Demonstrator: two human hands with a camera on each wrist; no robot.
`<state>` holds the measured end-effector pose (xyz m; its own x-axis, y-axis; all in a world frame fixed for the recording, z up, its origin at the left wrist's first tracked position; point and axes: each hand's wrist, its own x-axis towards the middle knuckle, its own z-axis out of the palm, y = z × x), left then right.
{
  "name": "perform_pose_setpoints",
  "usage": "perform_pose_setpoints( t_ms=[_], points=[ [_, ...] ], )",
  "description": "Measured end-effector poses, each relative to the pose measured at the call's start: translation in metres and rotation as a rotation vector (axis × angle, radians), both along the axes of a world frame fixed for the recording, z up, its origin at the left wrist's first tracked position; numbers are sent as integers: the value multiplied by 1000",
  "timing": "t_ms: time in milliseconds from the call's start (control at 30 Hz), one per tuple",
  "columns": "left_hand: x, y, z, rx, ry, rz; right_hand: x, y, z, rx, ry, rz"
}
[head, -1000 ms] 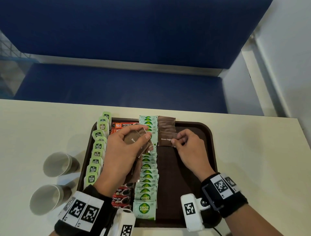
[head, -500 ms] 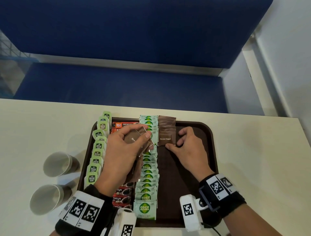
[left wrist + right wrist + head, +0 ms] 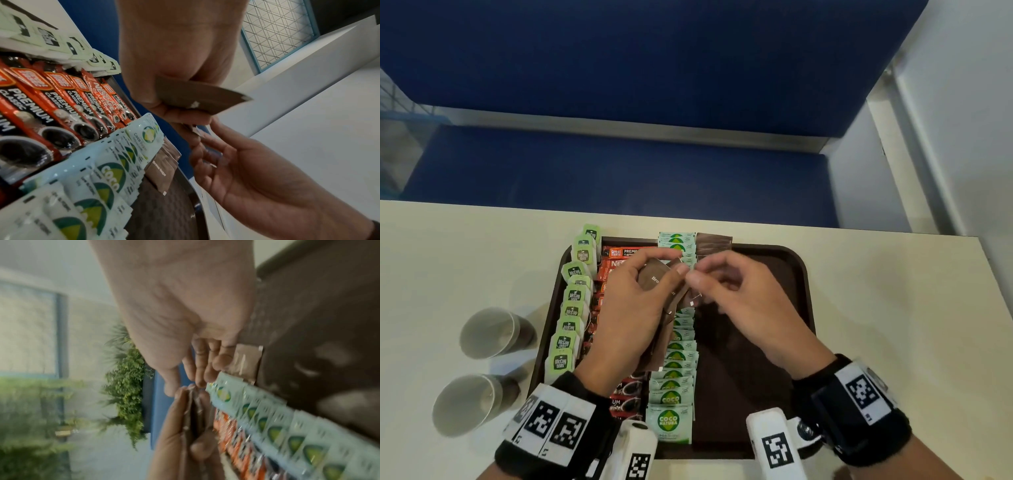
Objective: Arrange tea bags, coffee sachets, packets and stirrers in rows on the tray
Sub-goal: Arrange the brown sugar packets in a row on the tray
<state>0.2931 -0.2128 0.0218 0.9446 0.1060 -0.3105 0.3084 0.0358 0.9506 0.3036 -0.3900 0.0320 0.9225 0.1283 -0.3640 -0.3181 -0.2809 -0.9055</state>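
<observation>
My left hand (image 3: 664, 270) hovers over the brown tray (image 3: 804, 274) and grips a fanned stack of brown sugar packets (image 3: 657, 291). My right hand (image 3: 700, 270) is beside it, fingers fairly straight, thumb and fingertips at the stack's right edge; it holds nothing of its own. In the left wrist view the stack (image 3: 197, 99) sits under my thumb and the right hand's fingertips (image 3: 197, 134) touch its lower corner. A short row of brown sugar packets (image 3: 714, 240) lies at the tray's far end. Rows of tea bags (image 3: 571, 308), coffee sachets (image 3: 619, 255) and Coco Natura packets (image 3: 671, 397) fill the left half.
Two paper cups (image 3: 489, 332) (image 3: 465, 404) lie on their sides on the cream table (image 3: 893, 308), left of the tray. The tray's right half (image 3: 739, 377) is bare brown surface. A blue bench (image 3: 619, 171) runs behind the table's far edge.
My right hand laid a brown sugar packet on the far row, let go of it, then moved left and up to the stack in my left hand. The left hand stayed put.
</observation>
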Motion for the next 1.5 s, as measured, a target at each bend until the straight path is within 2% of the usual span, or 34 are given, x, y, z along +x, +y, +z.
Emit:
perform_pose_setpoints(
  t_ms=[67, 200, 433, 567, 700, 800, 967, 1200, 1500],
  points=[
    [1, -3, 2, -9, -11, 6, 2, 1, 3, 73, 51, 22],
    [2, -4, 2, 56, -26, -15, 6, -10, 2, 150, 77, -45],
    [-1, -3, 8, -57, 116, -100, 8, -22, -3, 74, 9, -125],
    [0, -6, 5, -54, 94, -39, 3, -21, -2, 103, 25, -163],
    [-2, -5, 1, -11, 55, -9, 1, -25, -12, 11, 15, -116],
    [-3, 0, -1, -24, 76, 50, 7, -35, -31, -201, -51, -126],
    [-4, 7, 2, -27, 80, 74, 10, -35, -57, -457, -57, 38],
    [-5, 6, 3, -46, 62, 72, 9, -27, -67, -441, -130, -74],
    [-7, 7, 1, -59, 66, 65, 7, -26, -68, -440, -120, -97]
  ],
)
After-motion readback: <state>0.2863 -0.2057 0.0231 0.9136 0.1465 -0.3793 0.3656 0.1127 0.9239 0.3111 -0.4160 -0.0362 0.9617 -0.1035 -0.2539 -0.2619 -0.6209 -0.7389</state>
